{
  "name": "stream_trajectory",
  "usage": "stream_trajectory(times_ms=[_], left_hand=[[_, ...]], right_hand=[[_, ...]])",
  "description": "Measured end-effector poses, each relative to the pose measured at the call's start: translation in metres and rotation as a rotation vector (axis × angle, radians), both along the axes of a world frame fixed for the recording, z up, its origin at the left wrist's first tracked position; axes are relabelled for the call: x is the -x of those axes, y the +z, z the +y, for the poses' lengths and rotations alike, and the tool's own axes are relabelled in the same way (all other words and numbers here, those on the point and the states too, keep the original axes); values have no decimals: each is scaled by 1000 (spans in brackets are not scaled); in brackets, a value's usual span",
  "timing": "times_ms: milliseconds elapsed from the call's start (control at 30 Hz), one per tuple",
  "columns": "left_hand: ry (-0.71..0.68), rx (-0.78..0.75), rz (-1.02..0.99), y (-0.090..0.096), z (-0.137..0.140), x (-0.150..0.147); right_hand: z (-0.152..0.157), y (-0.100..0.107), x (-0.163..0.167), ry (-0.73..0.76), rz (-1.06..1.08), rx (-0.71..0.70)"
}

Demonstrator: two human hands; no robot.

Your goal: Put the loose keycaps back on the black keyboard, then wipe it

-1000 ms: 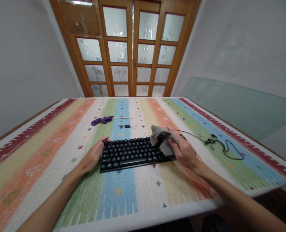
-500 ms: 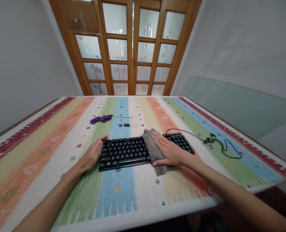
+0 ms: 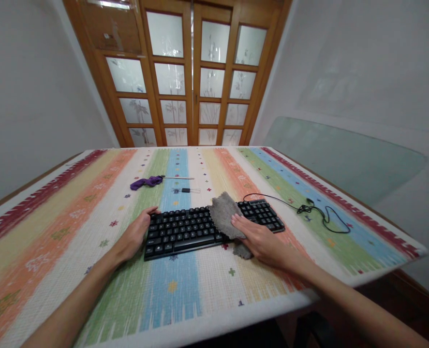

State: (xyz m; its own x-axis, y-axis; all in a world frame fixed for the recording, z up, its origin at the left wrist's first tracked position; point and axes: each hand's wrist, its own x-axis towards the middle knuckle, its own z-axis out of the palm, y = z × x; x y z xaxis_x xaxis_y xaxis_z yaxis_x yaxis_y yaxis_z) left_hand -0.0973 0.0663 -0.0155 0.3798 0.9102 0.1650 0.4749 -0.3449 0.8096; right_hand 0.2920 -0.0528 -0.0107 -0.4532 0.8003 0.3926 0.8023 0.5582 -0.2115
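A black keyboard [image 3: 185,231] lies flat on the striped tablecloth in front of me. My left hand [image 3: 137,236] grips its left end, thumb at the top corner, with the other fingers mostly hidden. Across the keys right of the middle lies a grey cloth [image 3: 223,212], its lower end hanging over the front edge. My right hand [image 3: 259,239] holds this cloth near its right side, fingers bent on it. The number pad shows to the right of that hand.
The keyboard's black cable [image 3: 325,212] runs right and lies loosely coiled. Beyond the keyboard are a purple cloth item [image 3: 146,182] with a thin rod [image 3: 178,178] and a small black piece with thin prongs [image 3: 186,190]. The table's front edge [image 3: 214,324] is near me.
My right hand has gone from lying flat on the cloth to gripping it with bent fingers, pulled slightly toward me. More of the number pad shows. The left hand keeps its hold.
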Motion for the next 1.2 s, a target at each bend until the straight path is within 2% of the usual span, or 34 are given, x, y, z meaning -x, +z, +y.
stream_trajectory(times_ms=[67,133,200,267,333,400,500,600,700,767,867,1000,1200], left_hand=[[-3,6,-11,-2,1,1],[-6,6,-17,-3,2,1],[-6,4,-21,-3,3,1],[-4,9,-25,-3,2,1],[-2,14,-23,-2,2,1],[2,13,-13,-1,1,1],[2,0,6,1,0,1],[1,-6,21,2,-1,0],[1,-5,21,2,-1,0],[-4,0,6,0,0,0],[-9,8,-3,-1,1,1],[-1,-4,15,0,0,2],[-2,-10,24,3,-2,0]], right_hand=[[1,10,-7,-151,308,142],[7,22,-16,-367,663,225],[14,34,-24,-543,960,198],[18,43,-29,-659,1065,90],[18,49,-29,-708,917,-30],[14,52,-26,-623,588,-96],[11,52,-18,-390,52,-42],[18,50,-15,-315,-203,52],[29,49,-18,-265,-204,19],[36,46,-19,-150,-188,1],[43,35,-17,-5,-207,87],[46,14,-10,-26,-249,208],[40,7,-8,-61,-242,196]])
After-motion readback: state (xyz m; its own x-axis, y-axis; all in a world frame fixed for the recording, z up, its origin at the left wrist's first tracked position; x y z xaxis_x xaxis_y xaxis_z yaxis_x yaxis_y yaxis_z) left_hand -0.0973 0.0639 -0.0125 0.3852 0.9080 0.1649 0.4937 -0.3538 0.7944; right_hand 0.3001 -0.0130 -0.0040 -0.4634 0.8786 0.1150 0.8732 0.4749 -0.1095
